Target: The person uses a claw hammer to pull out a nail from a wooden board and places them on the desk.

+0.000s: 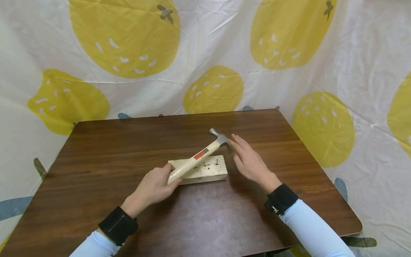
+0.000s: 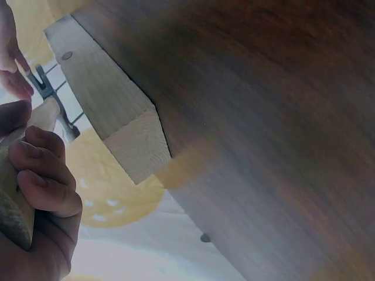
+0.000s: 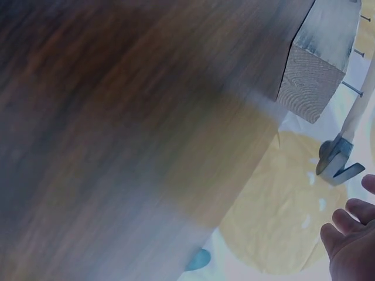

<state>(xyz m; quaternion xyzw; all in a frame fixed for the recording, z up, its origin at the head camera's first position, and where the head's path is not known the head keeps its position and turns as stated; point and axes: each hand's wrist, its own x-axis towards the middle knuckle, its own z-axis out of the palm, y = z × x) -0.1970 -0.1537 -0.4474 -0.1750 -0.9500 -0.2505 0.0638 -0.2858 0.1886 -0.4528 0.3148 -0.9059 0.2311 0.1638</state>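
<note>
A claw hammer (image 1: 188, 165) with a pale wooden handle and a metal head (image 1: 221, 139) is held by my left hand (image 1: 155, 184), whose fingers curl round the handle's lower end. It slants above a pale wooden block (image 1: 213, 174) on the table. Several nails (image 1: 217, 162) stick up from the block's top. My right hand (image 1: 252, 162) is beside the hammer head, fingers nearly straight and holding nothing. In the right wrist view a small gap shows between the fingertips (image 3: 331, 233) and the claw (image 3: 350, 171). The left wrist view shows the curled fingers (image 2: 44, 190) on the handle.
The block lies near the middle of a brown wood-grain table (image 1: 122, 150). Behind and beside the table hangs a white curtain (image 1: 205, 46) printed with yellow fruit. The table's right edge runs past my right forearm (image 1: 311, 228).
</note>
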